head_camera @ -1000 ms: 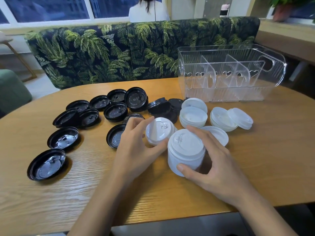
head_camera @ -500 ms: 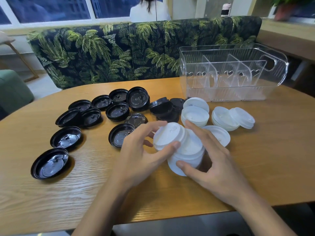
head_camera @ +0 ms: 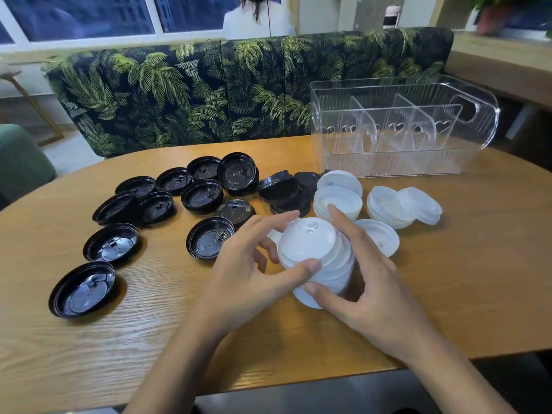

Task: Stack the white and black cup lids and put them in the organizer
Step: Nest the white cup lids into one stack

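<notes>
The left hand (head_camera: 248, 273) pinched the top white lid (head_camera: 307, 242) by its rim, thumb in front and forefinger behind, atop the white stack (head_camera: 331, 270) at the middle of the table (head_camera: 119, 354). The right hand (head_camera: 370, 294) curled round that stack. Its fingers hid the far side, so the lid count was unclear. Black lids (head_camera: 203, 195) lay scattered left. More white lids (head_camera: 388, 207) sat just before the clear organizer (head_camera: 388, 162), its ribbed walls blurring the dividers inside.
</notes>
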Motion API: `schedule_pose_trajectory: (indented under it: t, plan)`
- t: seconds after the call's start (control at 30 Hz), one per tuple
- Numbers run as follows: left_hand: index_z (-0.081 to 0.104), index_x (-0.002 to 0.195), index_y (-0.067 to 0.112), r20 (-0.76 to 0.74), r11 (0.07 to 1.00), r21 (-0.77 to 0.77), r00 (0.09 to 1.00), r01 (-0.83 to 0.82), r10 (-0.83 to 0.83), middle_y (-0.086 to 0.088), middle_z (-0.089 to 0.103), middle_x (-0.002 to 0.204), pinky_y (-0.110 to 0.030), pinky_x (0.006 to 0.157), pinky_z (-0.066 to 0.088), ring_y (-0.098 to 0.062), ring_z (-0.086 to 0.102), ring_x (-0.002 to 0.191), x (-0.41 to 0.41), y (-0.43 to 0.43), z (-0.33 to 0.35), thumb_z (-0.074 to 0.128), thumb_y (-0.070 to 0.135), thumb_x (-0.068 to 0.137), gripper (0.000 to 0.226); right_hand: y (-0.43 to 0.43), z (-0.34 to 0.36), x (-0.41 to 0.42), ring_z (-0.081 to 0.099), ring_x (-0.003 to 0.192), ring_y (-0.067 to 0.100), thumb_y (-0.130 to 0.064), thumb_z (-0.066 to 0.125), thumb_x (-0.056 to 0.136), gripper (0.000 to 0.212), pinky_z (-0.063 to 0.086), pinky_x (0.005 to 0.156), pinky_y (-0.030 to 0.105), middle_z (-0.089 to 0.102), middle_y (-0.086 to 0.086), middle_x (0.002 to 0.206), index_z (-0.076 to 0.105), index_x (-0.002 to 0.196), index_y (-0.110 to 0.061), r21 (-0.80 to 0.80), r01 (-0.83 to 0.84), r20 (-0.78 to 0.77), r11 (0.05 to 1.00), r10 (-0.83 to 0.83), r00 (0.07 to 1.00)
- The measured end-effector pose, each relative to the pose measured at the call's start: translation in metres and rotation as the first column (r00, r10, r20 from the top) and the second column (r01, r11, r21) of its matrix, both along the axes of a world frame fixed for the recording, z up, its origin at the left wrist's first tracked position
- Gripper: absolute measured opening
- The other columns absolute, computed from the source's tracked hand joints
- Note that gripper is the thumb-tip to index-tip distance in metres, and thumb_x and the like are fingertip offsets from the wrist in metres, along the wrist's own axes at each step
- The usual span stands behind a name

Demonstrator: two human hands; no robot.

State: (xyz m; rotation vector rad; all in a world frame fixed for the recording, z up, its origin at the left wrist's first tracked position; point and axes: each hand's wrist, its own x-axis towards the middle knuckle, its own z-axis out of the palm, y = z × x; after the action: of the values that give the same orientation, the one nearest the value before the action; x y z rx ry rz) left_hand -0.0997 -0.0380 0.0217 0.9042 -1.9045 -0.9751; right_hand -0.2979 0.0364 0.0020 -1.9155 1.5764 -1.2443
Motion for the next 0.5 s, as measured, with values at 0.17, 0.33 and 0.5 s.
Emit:
schedule_pose_trajectory:
  t: [0.17, 0.33, 0.5]
  plan:
    - [0.070, 0.118, 0.046, 0.071, 0.993, -0.064, 0.992, -0.098, 0.102, 0.016, 0.060, 0.107, -0.017, 0.070, 0.043, -0.015, 0.061, 0.084, -0.011, 0.005, -0.002, 0.081, 0.070, 0.067, 0.058, 0.001, -0.001, -0.001, 0.039, 0.141, -0.005, -0.040, 0.082, 0.083, 0.085, 0.031, 0.104, 0.003, 0.044, -0.030, 0.149, 0.035, 0.154, -0.046, 0.027, 0.006, -0.011, 1.000, -0.006, 1.000]
    - [0.061, 0.140, 0.034, 0.028, 0.997, 0.021, 0.996, 0.079, -0.079, 0.019, 0.064, 0.135, -0.023, 0.098, 0.051, -0.006, 0.058, 0.130, -0.003, 0.003, 0.002, 0.078, 0.048, 0.080, 0.064, 0.001, 0.002, 0.000, 0.039, 0.141, -0.006, -0.054, 0.074, 0.082, 0.081, 0.030, 0.104, 0.002, 0.044, -0.030, 0.148, 0.036, 0.153, -0.047, 0.037, 0.003, -0.011, 0.999, -0.002, 1.000]
    - [0.061, 0.142, 0.025, -0.030, 0.994, 0.006, 0.994, 0.107, -0.107, 0.011, 0.070, 0.134, -0.035, 0.100, 0.056, -0.015, 0.062, 0.130, 0.000, 0.000, 0.002, 0.083, 0.023, 0.082, 0.065, 0.002, 0.002, 0.002, 0.035, 0.142, -0.012, -0.047, 0.080, 0.083, 0.092, 0.028, 0.105, 0.001, 0.040, -0.036, 0.151, 0.026, 0.158, -0.046, 0.027, 0.009, 0.002, 1.000, -0.009, 1.000]
